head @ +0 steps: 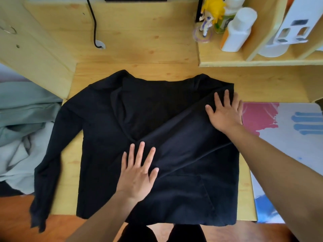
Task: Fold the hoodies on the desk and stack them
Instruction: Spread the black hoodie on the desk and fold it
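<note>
Folding has only begun, by my reckoning: the black hoodie point(153, 137) lies spread flat across the wooden desk point(139, 41), and just one sleeve point(188, 130) has been brought across its body in a diagonal band, running from the far right shoulder down toward the middle. The other sleeve point(47, 172) is not yet folded; it trails off the left edge of the desk and hangs down. The body has no fold in it that I can see, and nothing is stacked. A pale green garment point(22, 130) sits heaped at the far left, off the desk as far as I can tell, and I judge it may be next, though I cannot tell whether it is a hoodie. My left hand point(138, 173) lies flat on the middle of the cloth, fingers straight and spread, tips at the lower end of the folded sleeve. My right hand point(225, 112) presses palm down near the shoulder end, fingers splayed, arm reaching in from the right.
</note>
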The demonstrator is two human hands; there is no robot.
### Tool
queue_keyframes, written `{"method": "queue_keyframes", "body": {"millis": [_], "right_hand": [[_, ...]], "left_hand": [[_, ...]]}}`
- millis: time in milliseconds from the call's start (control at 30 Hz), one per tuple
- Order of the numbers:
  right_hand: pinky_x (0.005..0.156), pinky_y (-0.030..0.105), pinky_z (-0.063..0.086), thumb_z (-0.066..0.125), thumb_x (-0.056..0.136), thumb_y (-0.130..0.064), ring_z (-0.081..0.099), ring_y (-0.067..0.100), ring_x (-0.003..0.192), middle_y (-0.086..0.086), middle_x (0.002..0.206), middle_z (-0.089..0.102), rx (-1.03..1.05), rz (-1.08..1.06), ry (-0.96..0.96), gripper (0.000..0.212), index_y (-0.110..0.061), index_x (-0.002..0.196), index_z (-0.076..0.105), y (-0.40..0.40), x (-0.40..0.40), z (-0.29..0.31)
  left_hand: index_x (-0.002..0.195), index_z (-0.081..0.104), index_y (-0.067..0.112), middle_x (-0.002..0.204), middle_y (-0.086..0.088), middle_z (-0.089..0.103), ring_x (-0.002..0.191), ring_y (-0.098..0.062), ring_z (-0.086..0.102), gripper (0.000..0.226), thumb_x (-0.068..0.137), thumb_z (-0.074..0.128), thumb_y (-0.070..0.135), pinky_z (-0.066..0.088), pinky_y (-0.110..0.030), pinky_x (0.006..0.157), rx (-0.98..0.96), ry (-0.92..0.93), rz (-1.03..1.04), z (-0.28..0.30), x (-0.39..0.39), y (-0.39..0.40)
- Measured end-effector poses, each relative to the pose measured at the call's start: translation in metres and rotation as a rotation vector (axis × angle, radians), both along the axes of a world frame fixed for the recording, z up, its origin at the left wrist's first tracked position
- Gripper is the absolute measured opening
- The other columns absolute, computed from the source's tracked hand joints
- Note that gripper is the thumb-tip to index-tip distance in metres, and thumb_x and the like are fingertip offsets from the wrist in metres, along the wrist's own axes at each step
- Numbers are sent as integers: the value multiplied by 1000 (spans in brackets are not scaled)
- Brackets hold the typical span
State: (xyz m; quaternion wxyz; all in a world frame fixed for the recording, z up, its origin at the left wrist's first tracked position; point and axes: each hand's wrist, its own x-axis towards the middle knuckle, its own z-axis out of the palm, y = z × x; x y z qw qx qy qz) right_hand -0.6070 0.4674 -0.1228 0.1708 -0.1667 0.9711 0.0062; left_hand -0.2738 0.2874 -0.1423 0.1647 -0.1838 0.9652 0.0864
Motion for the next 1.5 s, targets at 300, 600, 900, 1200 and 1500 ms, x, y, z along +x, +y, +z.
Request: {"method": "queue_keyframes", "body": {"millis": [300, 600, 900, 1200, 1500], "right_hand": [[123, 57, 15, 14, 102, -60, -2, 35, 155, 11, 168, 0, -84, 481, 74, 70, -23, 160, 6, -53, 169, 1], [124, 52, 11, 48, 100, -41, 9, 35, 152, 17, 165, 13, -185, 149, 5, 65, -16, 157, 28, -88, 209, 32], [119, 46, 27, 57, 97, -25, 19, 31, 145, 9, 163, 20, -368, -40, -229, 61, -18, 153, 35, -139, 338, 40], [119, 47, 27, 58, 96, -31, 27, 34, 146, 7, 163, 24, -323, -227, -439, 70, -22, 157, 26, -144, 330, 78], [76, 12, 42, 55, 100, -32, 56, -6, 108, -18, 132, 57, -752, 54, -700, 48, -35, 147, 43, -222, 364, 207]], "left_hand": [[160, -10, 41, 168, -3, -23, 155, -31, -21, 68, 100, 12, 65, -1, -55, 127, 54, -26, -31, 18, 6, -8], [154, 36, 12, 153, -29, 36, 140, -45, 35, 75, 92, 44, 53, 29, -56, 116, 126, 304, 1298, 57, 210, -127], [138, 56, 13, 134, -11, 64, 97, -26, 63, 38, 106, 50, 32, 49, -41, 89, 1467, 546, 2206, 43, 259, -179], [82, 68, 21, 86, 2, 72, 89, -21, 69, 16, 87, 63, 7, 58, -34, 80, 905, 1370, 1559, 171, 253, -266], [100, 70, 18, 94, 4, 79, 87, -10, 73, 13, 99, 62, 8, 59, -23, 77, 829, 813, 807, 288, 206, -290]]}}
